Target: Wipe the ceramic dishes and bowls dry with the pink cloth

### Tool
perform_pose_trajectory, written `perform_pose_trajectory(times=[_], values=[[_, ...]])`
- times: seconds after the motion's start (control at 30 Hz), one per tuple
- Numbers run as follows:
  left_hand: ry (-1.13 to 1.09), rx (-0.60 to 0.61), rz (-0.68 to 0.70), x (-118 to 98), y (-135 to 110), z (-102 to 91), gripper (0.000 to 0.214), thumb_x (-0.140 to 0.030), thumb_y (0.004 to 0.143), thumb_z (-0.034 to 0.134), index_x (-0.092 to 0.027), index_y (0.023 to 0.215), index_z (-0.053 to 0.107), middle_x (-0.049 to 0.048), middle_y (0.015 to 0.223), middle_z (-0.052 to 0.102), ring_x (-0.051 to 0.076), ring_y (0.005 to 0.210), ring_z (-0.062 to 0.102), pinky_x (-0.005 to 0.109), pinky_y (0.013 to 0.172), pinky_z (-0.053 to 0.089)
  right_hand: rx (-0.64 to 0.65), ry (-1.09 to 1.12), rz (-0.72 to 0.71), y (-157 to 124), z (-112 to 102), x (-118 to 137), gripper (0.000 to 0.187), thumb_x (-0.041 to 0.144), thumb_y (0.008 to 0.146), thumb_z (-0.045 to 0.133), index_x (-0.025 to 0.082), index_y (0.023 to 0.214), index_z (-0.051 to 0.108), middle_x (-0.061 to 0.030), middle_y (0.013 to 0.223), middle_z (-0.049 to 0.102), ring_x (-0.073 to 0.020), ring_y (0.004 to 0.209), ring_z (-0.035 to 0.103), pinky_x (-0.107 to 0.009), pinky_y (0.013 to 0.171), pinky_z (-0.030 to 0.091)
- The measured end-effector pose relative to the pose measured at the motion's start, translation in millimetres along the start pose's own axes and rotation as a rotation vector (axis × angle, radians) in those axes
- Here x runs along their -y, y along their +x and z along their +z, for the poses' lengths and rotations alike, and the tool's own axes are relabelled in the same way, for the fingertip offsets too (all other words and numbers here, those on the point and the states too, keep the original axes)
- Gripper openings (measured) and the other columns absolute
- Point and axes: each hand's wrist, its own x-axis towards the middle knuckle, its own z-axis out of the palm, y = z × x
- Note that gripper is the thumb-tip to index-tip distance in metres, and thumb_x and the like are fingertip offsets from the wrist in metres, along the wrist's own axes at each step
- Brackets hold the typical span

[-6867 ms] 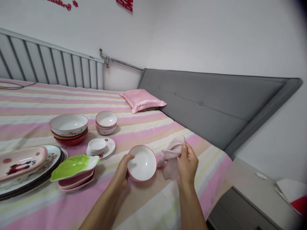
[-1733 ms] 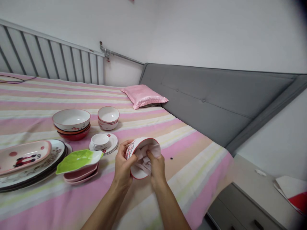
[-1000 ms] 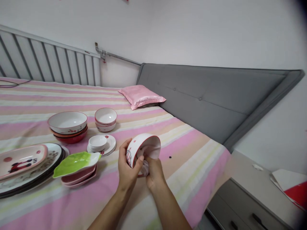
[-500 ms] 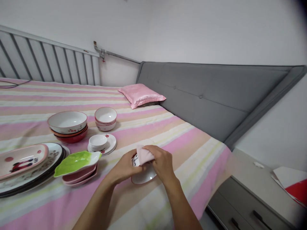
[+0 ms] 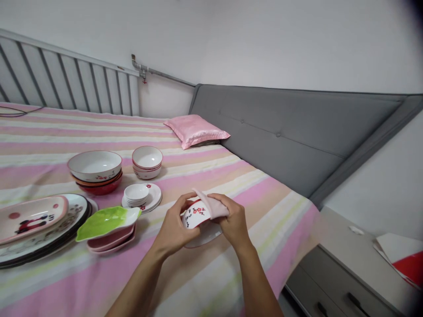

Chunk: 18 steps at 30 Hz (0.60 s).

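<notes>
A small white bowl (image 5: 197, 214) with red flowers, black lettering and a red rim is tilted in front of me, its decorated side showing. My left hand (image 5: 173, 229) grips it from the left, thumb along its lower edge. My right hand (image 5: 235, 220) is closed on a pale pink cloth (image 5: 214, 207), which is folded over the right side of the bowl's rim. Below the two hands a white dish with a thin red rim (image 5: 206, 237) rests on the bedspread, partly covered by the hands and the bowl.
Left on the striped bedspread (image 5: 198, 290) stand stacked large bowls (image 5: 94, 166), smaller bowls (image 5: 147, 158), little dishes on plates (image 5: 155, 203), a green leaf-shaped dish (image 5: 104, 222) and oval plates (image 5: 76, 211). A pink pillow (image 5: 196, 130) lies by the headboard (image 5: 280, 119); a nightstand (image 5: 350, 246) stands right.
Both hands have shifted slightly up and right with the bowl. The bowl has turned so its red flowers show, and the cloth has moved to its right side.
</notes>
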Motion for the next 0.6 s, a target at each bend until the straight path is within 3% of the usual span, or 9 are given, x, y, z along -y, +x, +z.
perform_pose_trajectory(times=[0.17,0.33,0.47,0.6], values=[[-0.107,-0.069,0.102,-5,-1,1.2,0.059,-0.006,0.050,0.054,-0.019,0.108,0.057,0.0061,0.105,0.063,0.025,0.101,0.057,0.029,0.083,0.044,-0.069,0.261,0.181,0,5,4,0.045,0.012,0.061,0.044,0.019,0.100,0.065,-0.0031,0.094,0.068,-0.0195,0.081,0.065,-0.025,0.060,0.054],[-0.198,-0.172,0.156,-1,0,1.0,0.054,-0.010,0.051,0.054,-0.018,0.104,0.060,0.0061,0.107,0.064,0.026,0.103,0.056,0.029,0.087,0.043,-0.246,0.311,0.172,0,20,-1,0.038,0.012,0.065,0.044,0.017,0.096,0.066,-0.0025,0.087,0.069,-0.0187,0.081,0.062,-0.028,0.072,0.051],[-0.262,-0.251,0.154,4,-1,1.0,0.054,-0.016,0.052,0.055,-0.017,0.107,0.060,0.0063,0.111,0.063,0.027,0.105,0.055,0.030,0.087,0.042,-0.350,0.323,0.286,-1,37,-3,0.024,0.019,0.071,0.047,0.015,0.086,0.066,-0.0003,0.069,0.064,-0.0160,0.064,0.058,-0.026,0.061,0.048],[-0.312,-0.340,0.121,2,-2,4.4,0.052,-0.019,0.053,0.057,-0.017,0.106,0.060,0.0063,0.112,0.062,0.029,0.107,0.054,0.031,0.088,0.041,-0.420,0.389,0.444,-4,54,1,0.018,0.029,0.073,0.053,0.015,0.072,0.063,-0.0008,0.062,0.062,-0.0169,0.062,0.058,-0.026,0.056,0.047]])
